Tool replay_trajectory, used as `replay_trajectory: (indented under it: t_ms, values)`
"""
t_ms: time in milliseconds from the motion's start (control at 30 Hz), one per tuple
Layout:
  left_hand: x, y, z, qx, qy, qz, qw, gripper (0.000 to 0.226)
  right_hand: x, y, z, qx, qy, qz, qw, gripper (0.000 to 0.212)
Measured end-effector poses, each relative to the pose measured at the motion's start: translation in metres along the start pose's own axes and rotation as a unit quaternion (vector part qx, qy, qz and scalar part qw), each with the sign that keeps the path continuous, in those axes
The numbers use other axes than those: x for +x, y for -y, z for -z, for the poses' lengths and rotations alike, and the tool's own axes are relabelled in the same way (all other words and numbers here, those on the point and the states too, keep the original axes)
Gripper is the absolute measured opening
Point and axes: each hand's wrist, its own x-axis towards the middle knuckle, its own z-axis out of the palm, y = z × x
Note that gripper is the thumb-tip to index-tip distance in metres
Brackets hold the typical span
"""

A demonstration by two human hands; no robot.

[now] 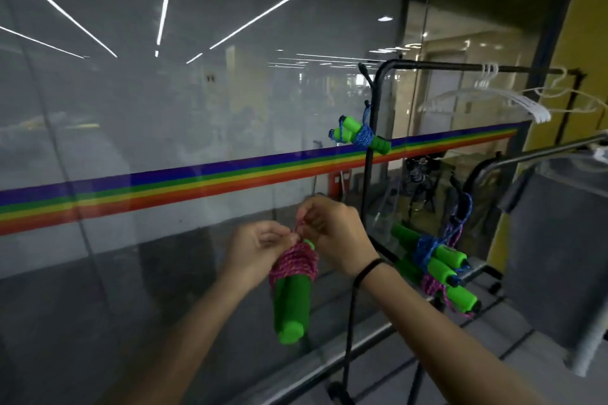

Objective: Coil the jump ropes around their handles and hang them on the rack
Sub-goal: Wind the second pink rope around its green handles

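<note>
A pink jump rope (294,265) is coiled around its two green handles (292,309), which hang downward in front of me. My left hand (255,248) pinches the rope at the top of the coil. My right hand (332,233) pinches the loose pink rope end just above it. A blue rope bundle with green handles (360,136) hangs high on the black rack (378,99). Lower right, a blue bundle and a pink bundle (437,268) hang together from a second rack bar (473,174).
A glass wall with a rainbow stripe (197,181) stands close behind my hands. White hangers (513,99) hang on the rack's top bar at right. A grey rack post (592,335) stands at the right edge. A black cord (350,325) dangles from my right wrist.
</note>
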Motion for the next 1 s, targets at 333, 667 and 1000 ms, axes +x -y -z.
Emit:
replay_trajectory:
  t_ms: [333, 667, 1000]
  values:
    - [0.192, 0.003, -0.079, -0.022, 0.009, -0.118, 0.993, 0.017, 0.142, -0.111, 0.038, 0.019, -0.061, -0.031, 0.997, 0.017]
    - [0.388, -0.102, -0.087, 0.11, -0.056, -0.272, 0.954, 0.009, 0.326, -0.136, 0.112, 0.122, -0.159, -0.054, 0.978, 0.026]
    - [0.47, -0.129, -0.115, 0.106, 0.093, -0.293, 0.946, 0.004, 0.369, -0.17, 0.131, -0.117, -0.305, -0.077, 0.942, 0.011]
